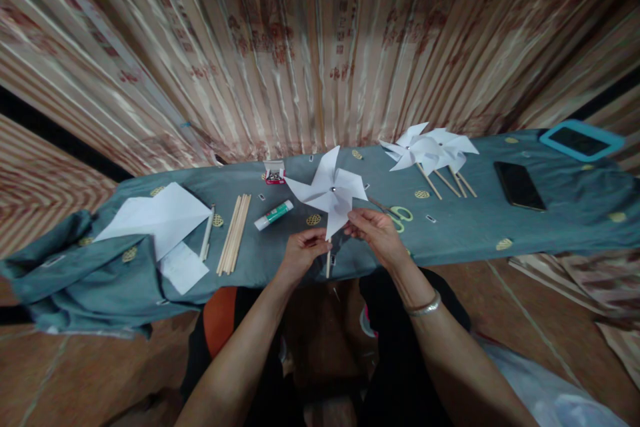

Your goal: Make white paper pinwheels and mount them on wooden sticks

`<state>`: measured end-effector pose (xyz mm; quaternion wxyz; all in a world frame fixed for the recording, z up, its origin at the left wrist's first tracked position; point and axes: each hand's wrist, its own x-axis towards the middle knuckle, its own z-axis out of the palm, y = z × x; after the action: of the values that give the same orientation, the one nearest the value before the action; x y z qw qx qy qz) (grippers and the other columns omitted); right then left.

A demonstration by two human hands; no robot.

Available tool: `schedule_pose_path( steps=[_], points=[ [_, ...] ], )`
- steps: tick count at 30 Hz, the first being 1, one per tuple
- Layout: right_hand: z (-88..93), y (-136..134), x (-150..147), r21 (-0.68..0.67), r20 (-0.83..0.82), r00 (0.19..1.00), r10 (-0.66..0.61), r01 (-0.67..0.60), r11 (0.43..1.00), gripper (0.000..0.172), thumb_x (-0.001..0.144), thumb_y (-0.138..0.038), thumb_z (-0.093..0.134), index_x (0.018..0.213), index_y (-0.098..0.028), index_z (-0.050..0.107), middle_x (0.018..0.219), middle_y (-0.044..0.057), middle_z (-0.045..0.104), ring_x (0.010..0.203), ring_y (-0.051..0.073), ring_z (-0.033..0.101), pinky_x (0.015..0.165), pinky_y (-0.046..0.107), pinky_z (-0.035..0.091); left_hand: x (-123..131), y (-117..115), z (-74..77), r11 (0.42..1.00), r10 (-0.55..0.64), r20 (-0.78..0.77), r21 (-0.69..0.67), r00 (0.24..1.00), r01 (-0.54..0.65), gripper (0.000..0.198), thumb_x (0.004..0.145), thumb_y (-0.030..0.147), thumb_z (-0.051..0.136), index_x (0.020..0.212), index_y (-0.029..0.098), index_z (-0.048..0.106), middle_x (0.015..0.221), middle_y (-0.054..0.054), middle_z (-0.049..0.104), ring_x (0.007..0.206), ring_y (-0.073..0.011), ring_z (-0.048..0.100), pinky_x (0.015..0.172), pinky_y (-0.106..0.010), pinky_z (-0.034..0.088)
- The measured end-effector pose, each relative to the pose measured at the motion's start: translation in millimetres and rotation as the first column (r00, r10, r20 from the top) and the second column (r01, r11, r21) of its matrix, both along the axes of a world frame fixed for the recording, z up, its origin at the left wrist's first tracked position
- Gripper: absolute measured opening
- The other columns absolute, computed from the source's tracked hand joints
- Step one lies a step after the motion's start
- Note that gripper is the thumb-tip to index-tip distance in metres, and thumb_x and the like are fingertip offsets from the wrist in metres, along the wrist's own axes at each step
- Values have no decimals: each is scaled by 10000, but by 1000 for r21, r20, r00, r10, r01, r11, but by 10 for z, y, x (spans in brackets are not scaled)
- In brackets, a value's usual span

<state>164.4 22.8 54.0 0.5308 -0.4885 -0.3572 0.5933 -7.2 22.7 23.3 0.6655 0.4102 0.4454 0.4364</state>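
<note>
A white paper pinwheel (331, 189) on a thin wooden stick (329, 265) stands upright in front of me, over the near edge of the table. My left hand (301, 253) pinches the stick just below the paper. My right hand (376, 231) pinches the lower right blade of the pinwheel. A metal pin shows at the pinwheel's centre.
On the grey-blue cloth (450, 227): finished pinwheels (430, 150) at the back right, scissors (397, 213), a glue stick (273, 214), several wooden sticks (234, 232), white paper sheets (163, 217), a small pin box (275, 173), a black phone (519, 185), a blue-cased tablet (580, 139).
</note>
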Motion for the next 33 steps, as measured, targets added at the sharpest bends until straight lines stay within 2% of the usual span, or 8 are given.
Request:
schedule_pose_path(
  steps=[8,13,17,21,27,30,33],
  points=[
    [-22,-18,-40,23,49,996,72,-73,997,373,621,-534,799,705,-185,698,671,10,714,571,92,581,554,219,423,9,-19,55,999,-32,8,44,999,32,214,513,263,839,635,142,711,566,37,562,569,-88,465,617,-232,401],
    [-17,-29,-70,40,92,991,98,-102,994,351,656,-526,775,676,-190,677,665,4,708,550,87,547,550,232,414,19,-21,-3,999,-6,23,35,1000,6,254,502,238,837,717,141,744,623,22,610,607,-98,505,656,-245,418],
    [-9,-31,-95,50,102,988,117,-123,991,345,658,-517,774,649,-186,676,643,-5,687,541,83,526,549,232,417,26,-14,-32,999,-10,13,42,1000,10,231,494,243,840,679,143,744,606,15,621,590,-102,510,638,-250,425],
    [-16,-20,-123,49,113,985,128,-134,990,357,637,-522,784,615,-185,669,590,-14,658,510,81,506,527,232,417,27,-9,-42,999,-16,4,32,1000,16,267,491,251,844,726,152,766,646,-1,675,604,-116,545,656,-260,449],
    [-18,-14,-153,55,175,975,136,-147,988,369,640,-536,773,590,-193,647,547,-23,631,472,83,490,491,232,403,22,-14,-10,998,-55,12,43,998,54,290,526,258,832,795,161,782,694,-16,711,637,-133,586,700,-279,471],
    [-32,-22,-147,73,207,970,128,-146,987,359,638,-527,776,597,-194,648,536,-25,625,467,89,495,492,235,406,22,-13,25,999,-25,28,39,999,24,310,494,261,850,778,160,776,692,-15,709,634,-137,588,704,-286,473],
    [-73,-57,-143,126,268,960,74,-111,986,330,658,-505,771,657,-190,671,579,-8,657,525,115,557,524,244,428,27,-7,62,999,34,38,34,999,-35,274,492,240,847,743,164,768,693,-10,708,653,-137,595,736,-290,478]
  ],
)
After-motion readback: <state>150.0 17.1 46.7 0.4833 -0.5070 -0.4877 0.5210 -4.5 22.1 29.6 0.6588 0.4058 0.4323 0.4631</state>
